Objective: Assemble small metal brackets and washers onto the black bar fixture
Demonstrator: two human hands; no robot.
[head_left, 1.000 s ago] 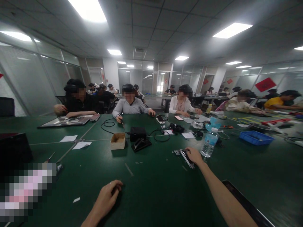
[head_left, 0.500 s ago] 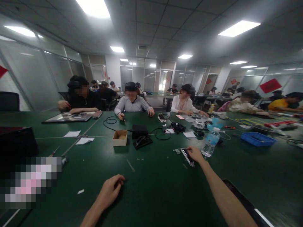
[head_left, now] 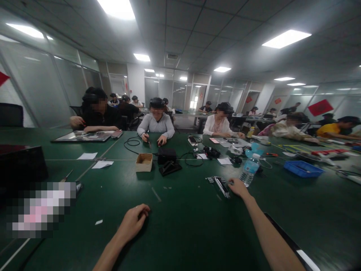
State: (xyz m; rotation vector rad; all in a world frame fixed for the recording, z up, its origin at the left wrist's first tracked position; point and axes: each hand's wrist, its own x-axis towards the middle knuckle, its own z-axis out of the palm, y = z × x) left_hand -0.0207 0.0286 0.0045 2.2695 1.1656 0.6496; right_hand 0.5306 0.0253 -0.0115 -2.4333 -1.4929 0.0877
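My left hand [head_left: 135, 221] rests on the green table [head_left: 180, 233] with its fingers loosely bent and the thumb apart; nothing shows in it. Further out, my right hand [head_left: 238, 187] lies just right of a slim black-and-white device [head_left: 221, 186]. Its fingertips are bent near the device's edge, and I cannot tell whether they touch it. Small metal-looking pieces [head_left: 210, 180] lie at the device's left end. Close behind my right hand stands a clear water bottle [head_left: 249, 170] with a blue label.
A small open box [head_left: 143, 163] stands beside a black block [head_left: 166, 156] and a black stand [head_left: 170, 169]. A blue tray [head_left: 303, 169] is at the right. Beside my right forearm lies a dark flat panel [head_left: 282, 235]. Several people sit across the table.
My right hand has let go of the slim device and drawn back to the right. The device stays on the table. Across from me, a person's hand has moved inward.
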